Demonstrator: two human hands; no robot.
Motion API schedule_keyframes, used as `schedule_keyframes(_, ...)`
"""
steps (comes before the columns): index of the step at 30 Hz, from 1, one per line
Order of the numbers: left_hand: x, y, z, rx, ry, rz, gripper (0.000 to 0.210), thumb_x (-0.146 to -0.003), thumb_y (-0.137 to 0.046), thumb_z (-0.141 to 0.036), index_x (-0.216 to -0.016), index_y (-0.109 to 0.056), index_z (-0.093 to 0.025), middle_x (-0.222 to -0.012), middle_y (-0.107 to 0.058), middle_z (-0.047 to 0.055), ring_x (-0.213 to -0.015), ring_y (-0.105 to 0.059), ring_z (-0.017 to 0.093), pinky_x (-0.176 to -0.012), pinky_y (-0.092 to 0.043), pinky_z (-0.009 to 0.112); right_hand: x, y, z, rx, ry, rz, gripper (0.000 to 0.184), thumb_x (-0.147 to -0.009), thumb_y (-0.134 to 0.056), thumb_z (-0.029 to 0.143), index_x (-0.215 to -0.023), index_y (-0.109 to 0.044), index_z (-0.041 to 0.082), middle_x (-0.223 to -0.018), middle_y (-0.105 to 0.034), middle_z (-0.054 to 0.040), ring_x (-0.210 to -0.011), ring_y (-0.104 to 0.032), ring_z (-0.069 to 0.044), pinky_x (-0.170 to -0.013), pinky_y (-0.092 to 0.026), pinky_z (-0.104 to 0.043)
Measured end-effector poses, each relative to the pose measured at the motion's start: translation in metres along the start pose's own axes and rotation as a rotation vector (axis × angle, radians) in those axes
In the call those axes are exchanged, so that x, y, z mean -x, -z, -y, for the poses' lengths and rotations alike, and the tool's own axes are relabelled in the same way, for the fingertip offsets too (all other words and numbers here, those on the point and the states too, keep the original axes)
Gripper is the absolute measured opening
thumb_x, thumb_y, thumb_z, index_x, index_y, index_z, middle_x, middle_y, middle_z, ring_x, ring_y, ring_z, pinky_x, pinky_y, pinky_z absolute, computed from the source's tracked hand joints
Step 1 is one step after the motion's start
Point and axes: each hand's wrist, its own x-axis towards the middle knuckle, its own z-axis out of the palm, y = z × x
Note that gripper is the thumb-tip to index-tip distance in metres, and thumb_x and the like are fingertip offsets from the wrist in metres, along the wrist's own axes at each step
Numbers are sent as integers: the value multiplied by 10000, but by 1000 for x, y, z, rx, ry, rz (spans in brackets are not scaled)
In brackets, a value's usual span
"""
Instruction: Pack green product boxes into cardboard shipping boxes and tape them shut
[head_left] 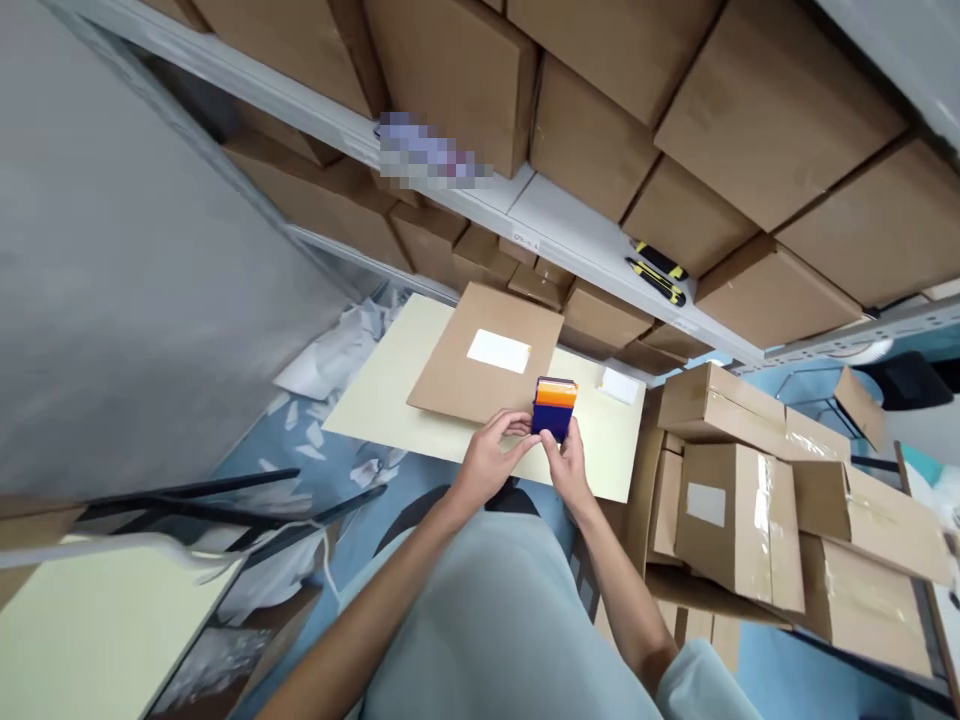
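Observation:
Over the front of a pale yellow tabletop (pixel 375 395), I hold up a small navy-and-orange packet (pixel 553 412); whether it is one box or a stack cannot be made out. My right hand (pixel 568 462) grips its lower right corner, thumb on the face. My left hand (pixel 496 450) is closed at its lower left, thumb against the bottom edge and fingers partly behind. Just beyond lies a flat brown cardboard box (pixel 442 375) bearing a white label (pixel 499 351). A small white pad or packet (pixel 619 385) rests near the table's right end.
Shelves of brown cartons (pixel 592 135) rise behind the table. Two black-and-yellow utility knives (pixel 656 280) lie on the shelf edge (pixel 577 260). Taped cartons (pixel 739 515) are piled at the right. Scraps of white paper (pixel 337 350) litter the left, and another pale table (pixel 97 630) stands at lower left.

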Motion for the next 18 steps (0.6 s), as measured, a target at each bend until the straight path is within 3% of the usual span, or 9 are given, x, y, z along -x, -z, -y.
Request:
schedule_keyframes(4,5,12,-3,4,-21,164,269,-976,-738,-468,-1097,-745,-228,-1091,-793,73,-932,-775,212,-917,-687,376,21,4,12,-17,-16,-18,434,-1056,-675,596,-1288,-671,229,-1215,-771,-96,-1171,-717,-264,-1110,-593,-426)
schedule_keyframes(8,18,34,-8,-28,-62,197,224,-999,-685,-423,-1105,-747,-235,-1107,-800,72,-908,-770,209,-896,-679,361,36,-8,21,2,-63,40,494,-997,-742,640,-1230,-722,205,-1184,-807,-96,-1119,-757,-282,-1066,-624,-439)
schedule_keyframes(11,34,61,-8,-51,-68,217,186,-993,-681,-408,-1050,-738,-240,-1018,-791,47,-869,-768,204,-879,-675,349,46,-26,28,75,-87,83,490,-993,-743,650,-1198,-745,205,-1122,-820,-89,-1040,-774,-286,-1012,-646,-447)
schedule_keyframes(13,43,84,-10,-84,-80,173,222,-986,-696,-413,-1116,-743,-239,-1059,-786,51,-879,-766,202,-878,-671,346,53,-37,34,148,-46,133,471,-1026,-717,618,-1279,-741,221,-1197,-814,-101,-1103,-767,-298,-1048,-633,-463)
schedule_keyframes(15,49,109,-18,-109,-110,82,354,-999,-694,-423,-1295,-725,-231,-1231,-767,86,-953,-762,206,-883,-664,344,61,-44,44,259,37,185,439,-1047,-715,567,-1338,-728,238,-1270,-794,-119,-1176,-744,-313,-1090,-607,-479)
schedule_keyframes(18,52,143,-36,-134,-184,-6,434,-1050,-647,-427,-1438,-685,-237,-1407,-701,119,-1088,-734,223,-914,-652,350,70,-46,59,471,184,249,347,-1059,-718,505,-1286,-729,243,-1215,-777,-124,-1145,-717,-322,-1077,-583,-488)
